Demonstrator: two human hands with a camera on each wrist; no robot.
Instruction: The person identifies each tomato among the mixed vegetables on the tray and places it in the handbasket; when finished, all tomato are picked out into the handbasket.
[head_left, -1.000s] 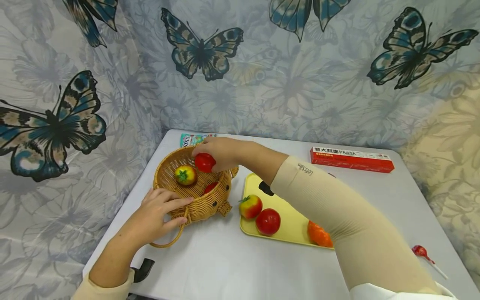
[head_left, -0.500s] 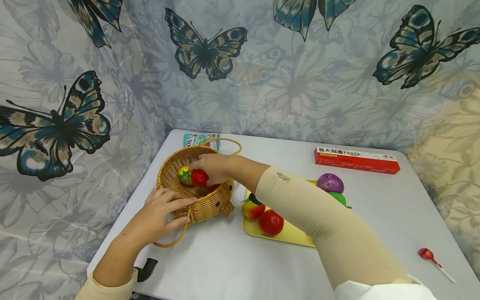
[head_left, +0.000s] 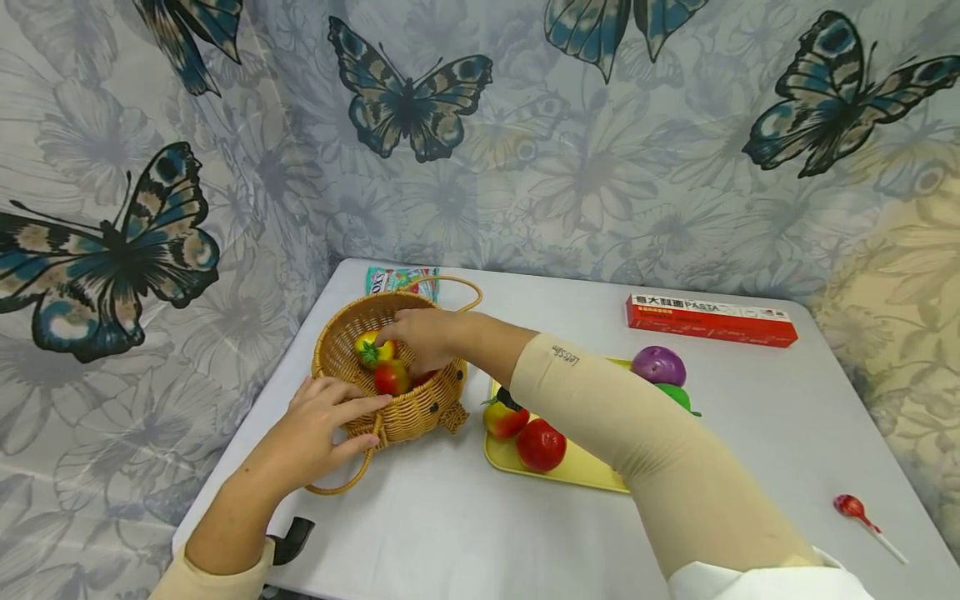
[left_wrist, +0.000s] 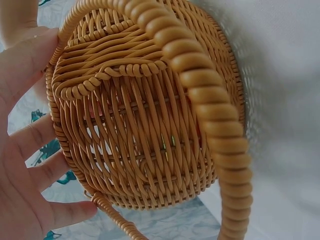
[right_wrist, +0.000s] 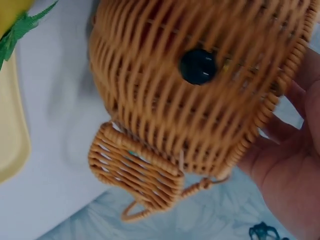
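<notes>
A wicker basket (head_left: 408,425) with two looped handles stands at the table's left. My left hand (head_left: 322,429) rests on its near rim, fingers fairly straight; in the left wrist view the fingertips (left_wrist: 82,212) touch the woven edge. My right hand (head_left: 427,333) reaches into the basket over its right side, fingers spread and loosely bent. Just below those fingers lies a red toy fruit (head_left: 392,378) with a yellowish side, apparently loose. A yellow toy fruit with a green leafy top (head_left: 372,350) sits behind it. The right fingertips are partly hidden by the rim in the right wrist view.
Right of the basket, a yellow tray (head_left: 577,471) bears a red-yellow fruit (head_left: 504,420) and a red fruit (head_left: 542,445). A purple vegetable (head_left: 658,367), a green one (head_left: 677,395), a pasta box (head_left: 712,321), a lollipop (head_left: 851,507) and a snack packet (head_left: 427,289) lie around.
My right hand has lowered into the basket and let go of the red fruit, which has dropped toward the near side and turned. My left hand stays on the rim.
</notes>
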